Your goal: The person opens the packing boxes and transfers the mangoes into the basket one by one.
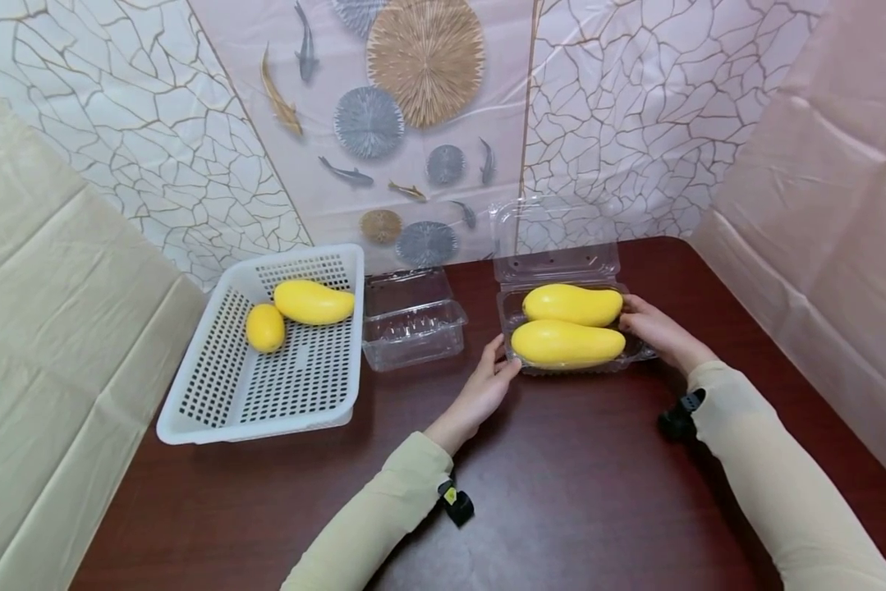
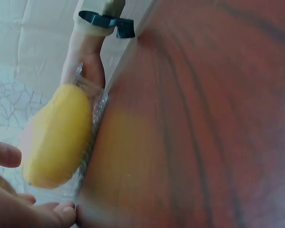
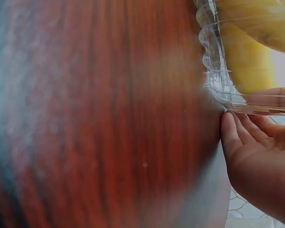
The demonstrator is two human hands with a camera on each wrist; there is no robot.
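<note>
As fingers hold either side, the clear container lies between.

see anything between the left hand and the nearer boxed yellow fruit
Yes: the clear box wall, at its near left corner, stands between the left hand and the nearer yellow fruit. The raised lid leaves the top open.

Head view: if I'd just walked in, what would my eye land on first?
Probably the two bright yellow fruits, side by side in an open clear container, with the left hand and right hand holding it at either side. Next might come the white basket at the picture's left, with two more yellow fruits inside, then the fish-patterned backdrop behind the table.
</note>
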